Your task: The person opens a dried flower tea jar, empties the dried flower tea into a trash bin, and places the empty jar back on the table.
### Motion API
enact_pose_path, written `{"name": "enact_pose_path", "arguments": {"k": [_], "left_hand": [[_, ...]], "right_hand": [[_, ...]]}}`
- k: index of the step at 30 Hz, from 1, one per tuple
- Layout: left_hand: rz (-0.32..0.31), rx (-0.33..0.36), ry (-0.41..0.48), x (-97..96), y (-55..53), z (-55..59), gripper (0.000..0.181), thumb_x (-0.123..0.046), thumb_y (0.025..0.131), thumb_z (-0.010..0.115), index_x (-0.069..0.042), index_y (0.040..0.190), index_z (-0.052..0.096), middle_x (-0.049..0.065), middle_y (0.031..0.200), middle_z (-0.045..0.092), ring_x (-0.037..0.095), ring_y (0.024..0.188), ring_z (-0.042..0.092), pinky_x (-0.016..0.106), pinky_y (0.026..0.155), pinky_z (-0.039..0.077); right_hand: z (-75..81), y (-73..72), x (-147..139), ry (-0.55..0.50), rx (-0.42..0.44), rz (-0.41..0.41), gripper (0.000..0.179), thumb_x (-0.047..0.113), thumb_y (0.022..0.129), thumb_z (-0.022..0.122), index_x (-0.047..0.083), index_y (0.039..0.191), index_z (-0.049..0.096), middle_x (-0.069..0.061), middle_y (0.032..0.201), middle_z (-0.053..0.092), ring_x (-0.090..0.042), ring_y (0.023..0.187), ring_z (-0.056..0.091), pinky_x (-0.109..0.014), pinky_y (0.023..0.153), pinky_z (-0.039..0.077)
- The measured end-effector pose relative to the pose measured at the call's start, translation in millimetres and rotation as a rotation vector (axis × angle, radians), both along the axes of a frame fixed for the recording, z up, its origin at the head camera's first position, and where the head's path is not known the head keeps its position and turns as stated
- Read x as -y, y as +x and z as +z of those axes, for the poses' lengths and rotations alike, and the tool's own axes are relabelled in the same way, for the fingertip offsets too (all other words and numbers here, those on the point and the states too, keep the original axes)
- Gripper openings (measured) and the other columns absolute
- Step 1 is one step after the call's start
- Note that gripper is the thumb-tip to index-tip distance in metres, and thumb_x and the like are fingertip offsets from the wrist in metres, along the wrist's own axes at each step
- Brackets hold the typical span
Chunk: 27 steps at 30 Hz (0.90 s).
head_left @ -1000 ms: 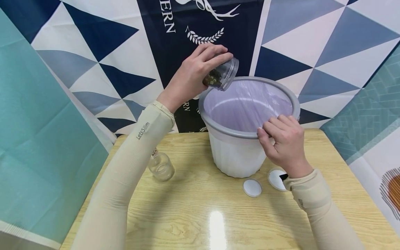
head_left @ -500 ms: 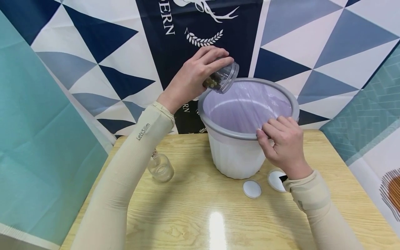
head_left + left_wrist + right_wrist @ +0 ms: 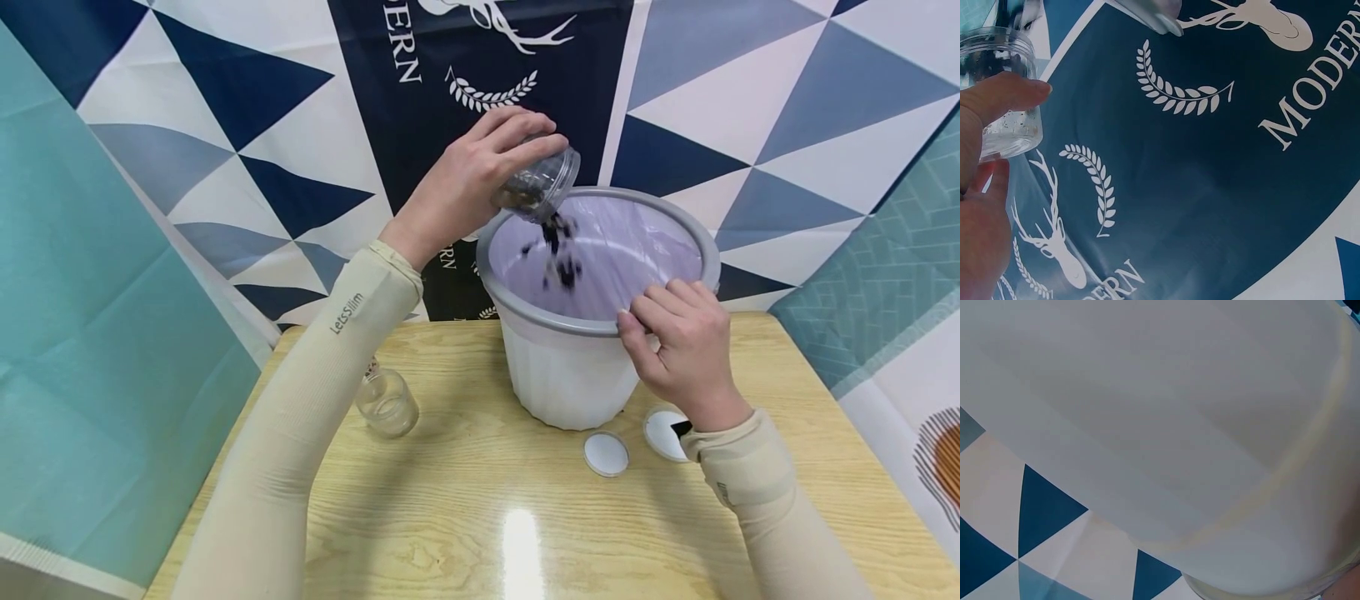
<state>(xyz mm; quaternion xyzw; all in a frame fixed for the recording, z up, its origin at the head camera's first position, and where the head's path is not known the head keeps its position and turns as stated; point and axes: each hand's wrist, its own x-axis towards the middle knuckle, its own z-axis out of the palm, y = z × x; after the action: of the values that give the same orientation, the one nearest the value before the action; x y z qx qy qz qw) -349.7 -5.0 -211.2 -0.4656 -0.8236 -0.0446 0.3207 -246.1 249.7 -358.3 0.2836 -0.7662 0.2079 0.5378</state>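
Observation:
My left hand [image 3: 480,171] grips a clear jar [image 3: 553,171] by its base and sides, tipped mouth-down above the bin. Dark loose pieces [image 3: 552,233] drop from its mouth into the white bin [image 3: 570,375], which has a grey rim and a pale purple bag lining [image 3: 637,254]. In the left wrist view, thumb and fingers wrap the jar [image 3: 1021,130], with dark bits by its mouth. My right hand [image 3: 684,342] holds the bin's near right rim, fingers curled over it. The bin's white wall [image 3: 1147,425] fills most of the right wrist view.
A clear glass bottle [image 3: 387,406] stands at the left of the wooden table [image 3: 450,517], partly behind my left forearm. Two round white lids [image 3: 606,452] lie right of the bin's foot, one partly covered by my right wrist. Patterned cloth [image 3: 292,75] hangs behind.
The jar has tilted slightly further and shifted a little to the right. Dark pieces that were inside it now fall into the bin. My right hand has stayed on the rim.

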Motion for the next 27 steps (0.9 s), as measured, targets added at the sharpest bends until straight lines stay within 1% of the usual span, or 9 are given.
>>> {"name": "enact_pose_path", "arguments": {"k": [7, 11, 15, 21, 27], "left_hand": [[-0.016, -0.003, 0.009, 0.7, -0.2, -1.0, 0.066, 0.019, 0.091, 0.056, -0.018, 0.146, 0.059, 0.007, 0.152, 0.053, 0.024, 0.147, 0.041, 0.023, 0.125, 0.028], [-0.026, -0.006, 0.008, 0.4, 0.9, -0.7, 0.067, 0.019, 0.091, 0.056, -0.018, 0.146, 0.059, 0.007, 0.153, 0.053, 0.024, 0.148, 0.041, 0.024, 0.124, 0.03], [-0.028, -0.011, -0.004, -0.2, 1.8, -0.2, 0.065, 0.018, 0.093, 0.055, -0.019, 0.147, 0.059, 0.006, 0.154, 0.053, 0.024, 0.15, 0.039, 0.024, 0.124, 0.03], [-0.027, -0.03, -0.042, -0.2, 1.4, 1.0, 0.063, 0.016, 0.096, 0.054, -0.02, 0.147, 0.059, 0.005, 0.157, 0.051, 0.024, 0.152, 0.036, 0.025, 0.124, 0.03], [-0.042, -0.066, -0.09, -0.2, 2.7, 1.9, 0.066, 0.019, 0.094, 0.055, -0.021, 0.147, 0.059, 0.006, 0.158, 0.05, 0.025, 0.154, 0.035, 0.026, 0.123, 0.033]], "right_hand": [[0.5, 0.4, 0.3, 0.001, -0.002, 0.002, 0.051, 0.037, 0.104, 0.045, 0.011, 0.06, 0.04, -0.001, 0.057, 0.034, -0.025, 0.055, 0.031, -0.037, 0.057, 0.021], [0.8, 0.7, 0.6, 0.004, 0.004, 0.001, 0.052, 0.038, 0.105, 0.044, 0.011, 0.06, 0.04, -0.001, 0.057, 0.035, -0.025, 0.055, 0.031, -0.037, 0.057, 0.021], [0.9, 0.6, 1.0, 0.008, 0.007, -0.001, 0.052, 0.038, 0.105, 0.044, 0.01, 0.06, 0.04, -0.001, 0.057, 0.035, -0.025, 0.055, 0.031, -0.037, 0.057, 0.021], [1.1, 0.5, 1.0, 0.011, 0.004, -0.004, 0.052, 0.037, 0.104, 0.044, 0.01, 0.06, 0.04, -0.002, 0.057, 0.035, -0.025, 0.055, 0.031, -0.037, 0.058, 0.021], [0.7, 0.8, 1.4, 0.006, 0.007, -0.008, 0.055, 0.04, 0.106, 0.043, 0.01, 0.06, 0.041, -0.002, 0.056, 0.035, -0.024, 0.055, 0.031, -0.037, 0.058, 0.022]]}}
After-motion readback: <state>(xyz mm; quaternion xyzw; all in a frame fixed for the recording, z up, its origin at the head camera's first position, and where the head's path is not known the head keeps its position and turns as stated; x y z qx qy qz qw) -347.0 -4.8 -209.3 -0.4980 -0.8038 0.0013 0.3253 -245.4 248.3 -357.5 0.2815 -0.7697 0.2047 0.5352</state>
